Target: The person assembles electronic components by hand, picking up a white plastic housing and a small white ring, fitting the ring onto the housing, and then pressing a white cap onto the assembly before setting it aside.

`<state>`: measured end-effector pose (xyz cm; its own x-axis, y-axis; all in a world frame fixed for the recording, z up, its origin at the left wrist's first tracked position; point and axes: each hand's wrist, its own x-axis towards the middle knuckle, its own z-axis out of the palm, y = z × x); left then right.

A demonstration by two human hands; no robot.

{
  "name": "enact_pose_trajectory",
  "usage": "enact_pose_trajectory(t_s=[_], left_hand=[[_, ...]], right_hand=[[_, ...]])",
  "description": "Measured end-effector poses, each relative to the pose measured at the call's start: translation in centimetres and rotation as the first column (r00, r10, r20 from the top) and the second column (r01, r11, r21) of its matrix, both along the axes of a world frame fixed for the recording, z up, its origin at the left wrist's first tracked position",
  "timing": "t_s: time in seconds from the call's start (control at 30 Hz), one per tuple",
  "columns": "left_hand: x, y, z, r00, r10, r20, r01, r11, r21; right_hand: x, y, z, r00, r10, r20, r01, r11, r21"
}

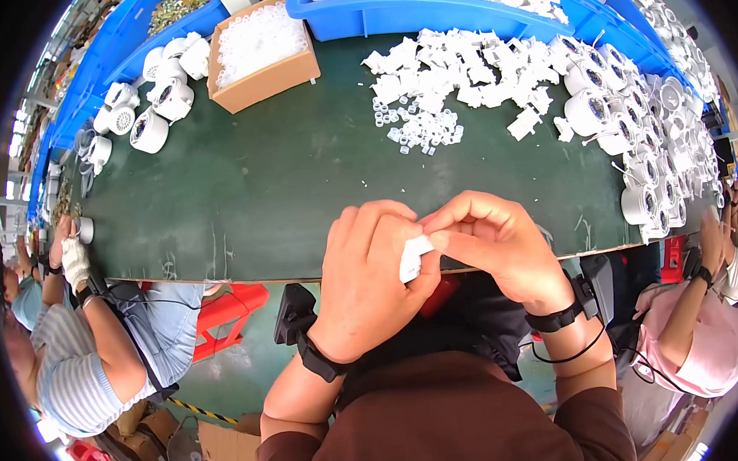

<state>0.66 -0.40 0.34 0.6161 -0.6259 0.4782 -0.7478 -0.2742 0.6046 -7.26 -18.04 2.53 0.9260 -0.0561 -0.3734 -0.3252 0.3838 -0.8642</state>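
Above the near edge of the green table, my left hand is closed round a small white plastic part, most of it hidden by the fingers. My right hand meets it from the right, thumb and forefinger pinched at the part's upper end. Whether a smaller piece sits between those fingertips cannot be made out. Farther off on the table lie a spread of similar white plastic parts and a small heap of clear short tube pieces.
A cardboard box of clear pieces stands at the back, beside blue bins. White round housings stand at the left, and many more crowd the right. Co-workers sit on both sides; a red stool is at the left.
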Motion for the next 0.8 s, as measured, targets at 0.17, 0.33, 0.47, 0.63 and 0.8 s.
enact_pose_trajectory(t_s=[0.17,0.33,0.47,0.63,0.8], left_hand=[[-0.3,0.1,-0.3,0.999,0.022,-0.045,-0.025,0.999,-0.049],[-0.4,0.1,-1.0,0.998,0.043,0.041,-0.038,0.994,-0.106],[-0.3,0.0,-0.4,1.0,0.018,0.024,-0.016,0.997,-0.079],[0.3,1.4,0.9,0.999,-0.04,0.033,0.039,0.999,0.037],[3.4,4.6,0.7,0.867,0.318,0.383,-0.428,0.868,0.25]], right_hand=[[0.3,1.3,-0.6,0.996,-0.065,0.054,0.065,0.998,-0.002],[-0.3,1.4,-0.5,0.991,-0.127,0.033,0.126,0.991,0.055],[-0.6,2.2,-0.7,0.983,-0.143,0.111,0.149,0.987,-0.051],[-0.9,3.5,-2.8,0.971,-0.09,0.223,0.122,0.984,-0.133],[-1.1,-2.6,-1.5,0.846,0.037,0.532,0.493,0.328,-0.806]])
